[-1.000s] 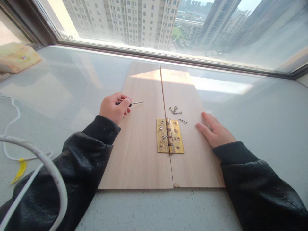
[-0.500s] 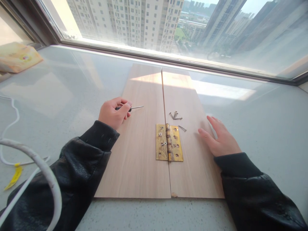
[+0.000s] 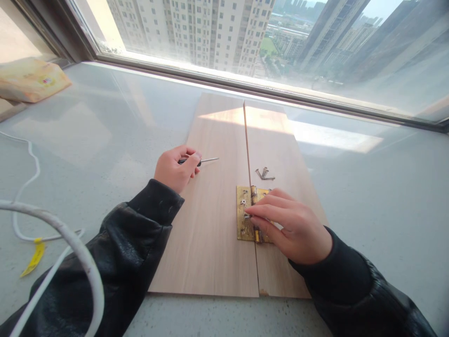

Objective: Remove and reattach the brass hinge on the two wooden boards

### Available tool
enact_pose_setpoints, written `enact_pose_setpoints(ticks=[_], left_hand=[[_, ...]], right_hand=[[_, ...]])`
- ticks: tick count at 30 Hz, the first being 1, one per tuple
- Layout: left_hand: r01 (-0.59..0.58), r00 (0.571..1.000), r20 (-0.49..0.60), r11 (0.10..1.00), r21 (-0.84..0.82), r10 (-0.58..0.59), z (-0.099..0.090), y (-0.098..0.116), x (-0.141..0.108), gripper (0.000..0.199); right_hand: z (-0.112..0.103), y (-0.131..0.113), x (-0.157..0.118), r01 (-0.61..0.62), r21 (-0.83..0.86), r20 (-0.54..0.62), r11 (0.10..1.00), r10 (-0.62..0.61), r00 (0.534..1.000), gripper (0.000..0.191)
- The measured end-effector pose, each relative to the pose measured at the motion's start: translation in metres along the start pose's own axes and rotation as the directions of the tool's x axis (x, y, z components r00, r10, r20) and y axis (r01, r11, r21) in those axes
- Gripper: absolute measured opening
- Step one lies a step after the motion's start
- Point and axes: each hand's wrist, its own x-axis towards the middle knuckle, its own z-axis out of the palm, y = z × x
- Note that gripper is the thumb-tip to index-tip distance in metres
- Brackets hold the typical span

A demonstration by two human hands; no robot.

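My left hand (image 3: 176, 169) is closed round the dark handle of a small screwdriver (image 3: 209, 160), whose thin shaft points right above the left wooden board (image 3: 206, 234). My right hand (image 3: 296, 227) reaches over a brass hinge (image 3: 244, 231), thumb and fingertips pinched on a screw (image 3: 247, 216) in its left leaf. Another screw (image 3: 243, 201) stands in that leaf, higher up. The hinge spans the seam between the left board and the right board (image 3: 280, 145). My right hand hides most of the right leaf. Several loose screws (image 3: 265, 174) lie just beyond the hinge.
Both boards lie on a pale speckled counter (image 3: 140, 126) below a window (image 3: 210, 75). A white cable (image 3: 87, 267) with a yellow tag (image 3: 34, 257) loops at the left, partly across my left sleeve. A patterned tissue pack (image 3: 33, 79) sits at the far left.
My right hand has moved left from the right board's edge onto the hinge and pinched a screw there. My left hand still holds the screwdriver. The whole view has shifted slightly.
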Motion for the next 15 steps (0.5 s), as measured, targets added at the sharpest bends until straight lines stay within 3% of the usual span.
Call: enact_pose_setpoints(ticks=[4, 15], left_hand=[[-0.02, 0.999, -0.04, 1.0, -0.021, 0.019, 0.0031, -0.0013, -0.0008, 0.02], [-0.029, 0.999, -0.037, 0.999, -0.025, 0.028, 0.0031, -0.0015, -0.0006, 0.019]], right_hand=[[0.0059, 0.0033, -0.0021, -0.013, 0.021, 0.019, 1.0, 0.013, 1.0, 0.014], [0.0111, 0.0031, -0.0047, -0.067, -0.139, 0.019, 0.988, 0.071, 0.997, 0.013]])
